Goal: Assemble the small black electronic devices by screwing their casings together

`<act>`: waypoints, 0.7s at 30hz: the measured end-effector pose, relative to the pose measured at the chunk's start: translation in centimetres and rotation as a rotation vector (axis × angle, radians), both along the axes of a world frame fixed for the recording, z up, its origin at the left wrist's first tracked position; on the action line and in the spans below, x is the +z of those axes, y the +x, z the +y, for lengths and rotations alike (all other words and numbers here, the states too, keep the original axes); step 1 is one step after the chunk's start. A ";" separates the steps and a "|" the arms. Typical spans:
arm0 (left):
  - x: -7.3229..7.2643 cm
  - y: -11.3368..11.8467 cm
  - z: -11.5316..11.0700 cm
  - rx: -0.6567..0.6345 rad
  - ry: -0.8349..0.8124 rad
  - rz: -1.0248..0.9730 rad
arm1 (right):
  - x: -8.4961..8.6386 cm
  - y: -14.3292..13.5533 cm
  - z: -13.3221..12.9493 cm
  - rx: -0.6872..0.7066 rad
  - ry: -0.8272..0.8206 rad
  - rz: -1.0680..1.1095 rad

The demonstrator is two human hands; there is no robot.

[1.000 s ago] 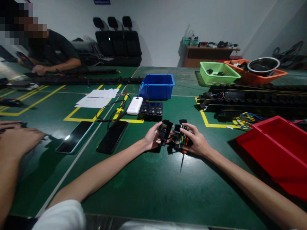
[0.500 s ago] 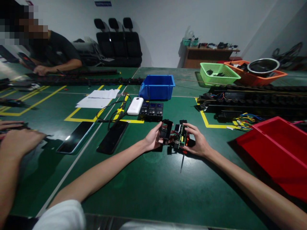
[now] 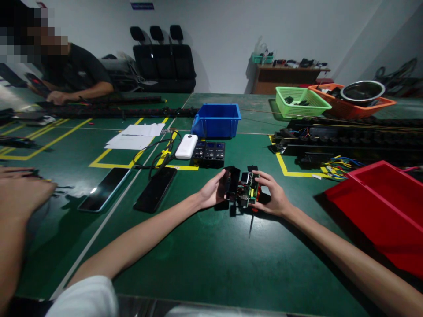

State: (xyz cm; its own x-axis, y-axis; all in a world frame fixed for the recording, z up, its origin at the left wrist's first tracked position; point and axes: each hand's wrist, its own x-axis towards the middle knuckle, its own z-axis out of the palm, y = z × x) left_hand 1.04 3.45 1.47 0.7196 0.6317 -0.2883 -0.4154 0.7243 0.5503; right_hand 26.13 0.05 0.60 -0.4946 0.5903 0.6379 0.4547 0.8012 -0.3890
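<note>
Between thumb and fingers, my left hand (image 3: 211, 192) grips a black plastic casing (image 3: 233, 181), its dark side tilted toward me. My right hand (image 3: 272, 193) is closed around the edges of a green circuit board (image 3: 250, 191) with a small screen and a yellow component. Casing and board are held side by side just above the table; I cannot tell whether wires join them. Under my right hand lies a screwdriver (image 3: 251, 225) with a thin shaft pointing toward me; its orange handle is partly hidden. Beyond them stand several black modules (image 3: 209, 153) in a row.
A white power bank (image 3: 187, 146), a black phone (image 3: 155, 190) and another phone (image 3: 105, 189) lie to the left. Behind stands a blue bin (image 3: 216, 121); a red bin (image 3: 380, 211) is at right. Another person's hand (image 3: 26, 193) works at the left edge.
The casing in my left hand has turned, hiding more of its inside, and shifted slightly right toward the board. The circuit board has barely moved. The neighbouring person's hand moved slightly left.
</note>
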 end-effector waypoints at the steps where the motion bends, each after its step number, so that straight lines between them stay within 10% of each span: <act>1: 0.0 0.0 0.0 -0.012 -0.008 -0.005 | 0.0 0.0 0.0 -0.001 -0.001 0.001; 21: 0.5 0.3 -0.5 0.025 -0.046 0.027 | 0.1 0.0 0.0 -0.014 -0.012 -0.022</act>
State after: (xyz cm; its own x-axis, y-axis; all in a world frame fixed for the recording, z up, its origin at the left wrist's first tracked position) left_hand 1.37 2.99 1.93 0.6955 0.6348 -0.3366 -0.4188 0.7388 0.5280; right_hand 26.12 0.04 0.69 -0.5002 0.6049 0.6196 0.4742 0.7901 -0.3885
